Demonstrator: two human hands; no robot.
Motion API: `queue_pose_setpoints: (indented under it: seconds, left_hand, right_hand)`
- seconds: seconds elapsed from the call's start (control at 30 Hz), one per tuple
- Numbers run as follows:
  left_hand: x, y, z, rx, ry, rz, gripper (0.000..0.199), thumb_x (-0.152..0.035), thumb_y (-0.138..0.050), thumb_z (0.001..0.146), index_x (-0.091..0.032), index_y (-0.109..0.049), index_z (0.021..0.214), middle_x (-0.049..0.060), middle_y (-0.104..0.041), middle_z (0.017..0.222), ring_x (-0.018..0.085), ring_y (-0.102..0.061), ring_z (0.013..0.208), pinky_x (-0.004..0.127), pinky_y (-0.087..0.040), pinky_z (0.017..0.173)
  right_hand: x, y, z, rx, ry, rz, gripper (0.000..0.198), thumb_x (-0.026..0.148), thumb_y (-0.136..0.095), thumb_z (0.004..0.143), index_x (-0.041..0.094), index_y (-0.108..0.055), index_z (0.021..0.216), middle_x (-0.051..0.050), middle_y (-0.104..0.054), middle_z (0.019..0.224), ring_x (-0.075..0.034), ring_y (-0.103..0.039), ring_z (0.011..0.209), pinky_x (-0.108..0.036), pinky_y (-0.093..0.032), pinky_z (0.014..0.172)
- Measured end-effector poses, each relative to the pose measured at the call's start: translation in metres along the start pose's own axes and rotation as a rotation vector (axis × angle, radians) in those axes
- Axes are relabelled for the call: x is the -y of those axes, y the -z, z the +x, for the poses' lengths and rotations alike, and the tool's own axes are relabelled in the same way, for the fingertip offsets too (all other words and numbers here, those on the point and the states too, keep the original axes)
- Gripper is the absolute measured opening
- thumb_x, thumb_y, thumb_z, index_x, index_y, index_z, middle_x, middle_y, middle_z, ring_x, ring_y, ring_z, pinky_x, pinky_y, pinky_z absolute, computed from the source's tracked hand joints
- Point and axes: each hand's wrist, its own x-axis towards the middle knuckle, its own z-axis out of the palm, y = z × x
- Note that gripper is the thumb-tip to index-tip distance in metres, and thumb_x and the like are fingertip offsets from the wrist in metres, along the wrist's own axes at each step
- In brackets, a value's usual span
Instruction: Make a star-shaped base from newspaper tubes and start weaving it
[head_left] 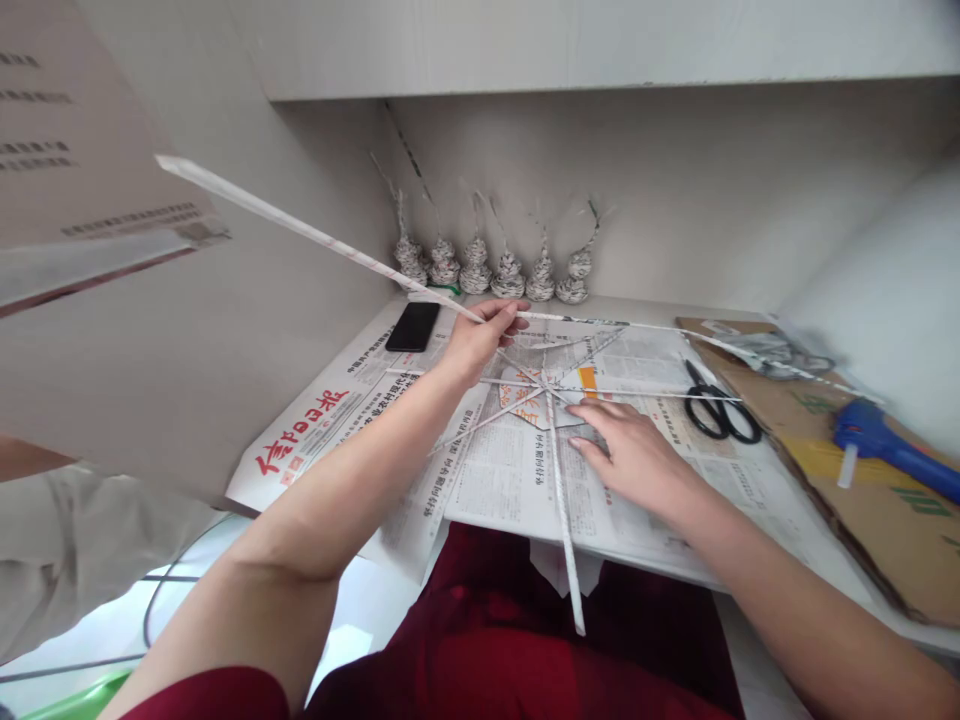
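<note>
My left hand (pixel 484 345) is closed in a pinch on a long white rolled-paper tube (pixel 322 238). One end of it sticks out to the upper left. On the other side of the hand a tube runs right, above the newspaper; whether it is the same one I cannot tell. Below lie several crossed paper tubes (pixel 556 470), spread like spokes over a piece of paper with orange writing (pixel 525 408). My right hand (pixel 637 450) rests beside their crossing, thumb and forefinger apart, fingertips at the paper piece's right side.
Newspaper (pixel 487 480) covers the table. Several woven paper gourds (pixel 510 278) stand along the back wall, near a black phone (pixel 412 327). Right are black scissors (pixel 721 415), cardboard (pixel 847 490) and a blue glue gun (pixel 892 450). Another person's clothing (pixel 82 550) shows at left.
</note>
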Motion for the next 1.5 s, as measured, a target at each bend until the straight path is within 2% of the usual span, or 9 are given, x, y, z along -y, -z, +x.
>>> queue_pose_setpoints:
  seconds: [0.33,0.5,0.57,0.67,0.77,0.87,1.2,1.4,1.5]
  left_hand:
    - [0.040,0.011,0.000,-0.034,0.033,0.007,0.029,-0.043,-0.072,0.077,-0.019,-0.076,0.092,0.004,-0.074,0.077,0.012,-0.063,0.070,0.020,-0.046,0.059]
    - [0.042,0.015,0.000,0.042,-0.012,-0.016,0.035,-0.048,-0.074,0.076,-0.019,-0.076,0.095,0.006,-0.075,0.080,0.013,-0.066,0.073,0.022,-0.049,0.063]
    - [0.038,0.013,-0.003,0.081,-0.029,-0.003,0.034,-0.047,-0.075,0.075,-0.018,-0.077,0.093,0.007,-0.076,0.081,0.014,-0.068,0.075,0.022,-0.049,0.063]
    - [0.033,0.011,-0.008,0.142,-0.052,0.041,0.032,-0.045,-0.076,0.076,-0.017,-0.077,0.091,0.008,-0.076,0.081,0.015,-0.070,0.076,0.022,-0.049,0.064]
    - [0.030,0.012,-0.010,0.183,-0.071,0.081,0.032,-0.045,-0.076,0.077,-0.018,-0.077,0.094,0.007,-0.076,0.081,0.015,-0.070,0.075,0.023,-0.050,0.066]
    - [0.027,0.015,-0.008,0.168,-0.092,0.094,0.032,-0.047,-0.074,0.079,-0.019,-0.077,0.094,0.006,-0.076,0.082,0.014,-0.070,0.075,0.023,-0.050,0.065]
    - [0.011,0.032,0.007,-0.251,-0.278,0.080,0.029,-0.048,-0.066,0.086,-0.021,-0.073,0.090,0.001,-0.068,0.070,0.010,-0.059,0.059,0.023,-0.042,0.051]
    - [0.015,0.032,0.008,-0.160,-0.363,0.074,0.026,-0.023,-0.077,0.073,-0.024,-0.073,0.098,0.003,-0.072,0.097,0.015,-0.066,0.084,0.026,-0.056,0.074]
    - [0.016,0.030,0.008,-0.136,-0.372,0.064,0.025,-0.023,-0.075,0.075,-0.023,-0.072,0.100,0.005,-0.072,0.103,0.017,-0.068,0.093,0.031,-0.057,0.087]
  right_hand:
    - [-0.005,0.000,-0.020,-0.150,-0.079,0.131,0.033,0.032,-0.054,0.093,0.022,-0.063,0.123,-0.010,-0.065,0.131,-0.029,-0.059,0.124,-0.047,-0.047,0.102]
    - [-0.002,0.015,-0.009,-0.266,-0.215,0.207,0.017,0.036,-0.059,0.092,0.025,-0.071,0.086,-0.003,-0.075,0.093,-0.024,-0.070,0.088,-0.038,-0.054,0.077]
    - [0.002,0.025,0.010,-0.351,-0.175,0.172,0.019,0.037,-0.061,0.091,0.025,-0.069,0.079,-0.003,-0.075,0.087,-0.023,-0.070,0.081,-0.037,-0.053,0.075]
    - [0.008,0.029,0.044,-0.450,0.049,0.111,0.012,0.031,-0.060,0.093,0.024,-0.069,0.093,-0.006,-0.074,0.103,-0.026,-0.067,0.100,-0.042,-0.050,0.091]
    - [0.011,0.018,0.072,-0.438,0.159,0.089,0.020,0.025,-0.060,0.092,0.021,-0.067,0.111,-0.010,-0.071,0.115,-0.028,-0.063,0.109,-0.045,-0.049,0.094]
    - [0.006,0.005,0.086,-0.398,0.169,0.115,0.025,0.019,-0.053,0.095,0.019,-0.068,0.115,-0.009,-0.073,0.109,-0.025,-0.067,0.100,-0.038,-0.052,0.087]
    - [-0.017,-0.008,0.081,-0.187,0.214,-0.084,0.036,0.010,-0.045,0.095,0.017,-0.072,0.118,-0.009,-0.074,0.094,-0.025,-0.064,0.088,-0.039,-0.052,0.081]
    - [-0.021,-0.013,0.081,-0.135,0.253,-0.087,0.041,0.006,-0.044,0.093,0.019,-0.070,0.121,-0.008,-0.075,0.096,-0.025,-0.062,0.087,-0.039,-0.050,0.080]
    - [-0.017,-0.010,0.079,-0.170,0.267,-0.121,0.039,0.006,-0.046,0.092,0.021,-0.071,0.117,-0.007,-0.075,0.097,-0.026,-0.061,0.089,-0.041,-0.047,0.080]
